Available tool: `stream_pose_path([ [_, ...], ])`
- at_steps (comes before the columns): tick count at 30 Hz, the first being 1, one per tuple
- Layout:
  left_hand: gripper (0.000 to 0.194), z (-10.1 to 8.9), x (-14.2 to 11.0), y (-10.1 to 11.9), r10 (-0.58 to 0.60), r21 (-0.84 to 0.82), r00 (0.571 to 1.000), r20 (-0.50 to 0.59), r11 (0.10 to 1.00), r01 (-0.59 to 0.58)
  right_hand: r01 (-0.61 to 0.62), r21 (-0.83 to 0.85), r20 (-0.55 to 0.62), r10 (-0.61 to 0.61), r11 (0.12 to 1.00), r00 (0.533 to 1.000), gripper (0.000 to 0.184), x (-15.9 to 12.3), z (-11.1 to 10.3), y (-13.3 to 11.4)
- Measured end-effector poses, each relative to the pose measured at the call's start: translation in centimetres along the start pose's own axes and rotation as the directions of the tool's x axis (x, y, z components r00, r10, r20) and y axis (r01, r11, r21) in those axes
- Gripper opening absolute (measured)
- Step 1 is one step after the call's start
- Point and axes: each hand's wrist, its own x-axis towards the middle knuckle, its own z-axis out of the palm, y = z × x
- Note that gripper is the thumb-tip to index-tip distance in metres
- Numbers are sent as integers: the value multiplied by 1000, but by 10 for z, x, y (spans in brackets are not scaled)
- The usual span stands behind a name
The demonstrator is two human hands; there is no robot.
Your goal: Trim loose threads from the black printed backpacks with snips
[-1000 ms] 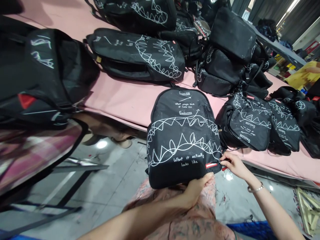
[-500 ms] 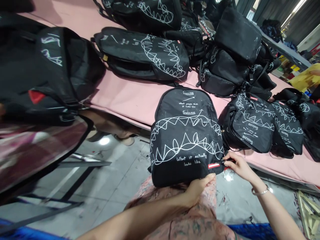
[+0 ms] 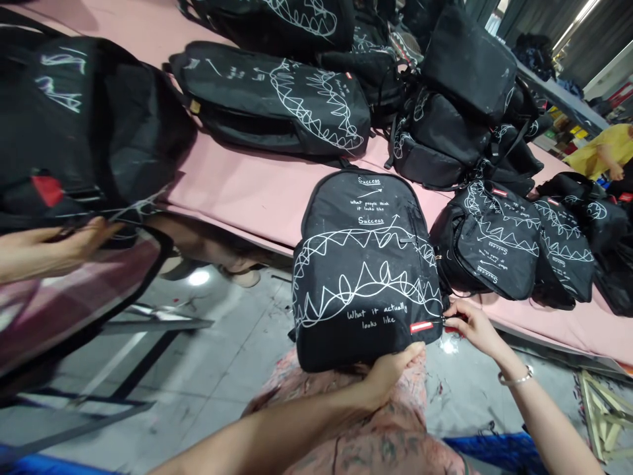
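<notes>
A black backpack [image 3: 366, 270] with white scribbled zigzags, the word "Success" and a small red label rests in front of me, tilted between the pink table and my lap. My left hand [image 3: 393, 373] grips its bottom edge near the lower right corner, the fingers partly hidden beneath. At that corner, beside the red label, the thumb and forefinger of my right hand [image 3: 469, 324] are pinched together at the side seam. Whatever small thing lies between those fingertips is too small to make out. A bracelet [image 3: 515, 376] circles my right wrist.
More black backpacks [image 3: 277, 99] lie on the pink table [image 3: 237, 191], several of them piled at the back right. On the left, a co-worker's hand [image 3: 82, 241] touches another backpack [image 3: 99, 132]. Metal table legs [image 3: 133, 363] stand on the grey floor.
A co-worker's hand has come further into view at the left, by the backpack there. The view has shifted slightly. My two hands keep nearly the same place on the backpack.
</notes>
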Motion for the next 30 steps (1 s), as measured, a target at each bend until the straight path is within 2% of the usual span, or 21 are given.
stream_pose_path([
  [7,35,0,1,-1,-8,-25,1000,-5,1000,8,53,-91,25,-51,994,998,12,8,3,-12],
  [13,37,0,0,0,-41,-4,999,-6,999,41,85,-139,12,-84,987,996,10,9,6,-12],
  [30,36,0,3,-4,-37,24,999,-20,999,37,109,-155,26,-106,982,994,13,8,5,-10],
])
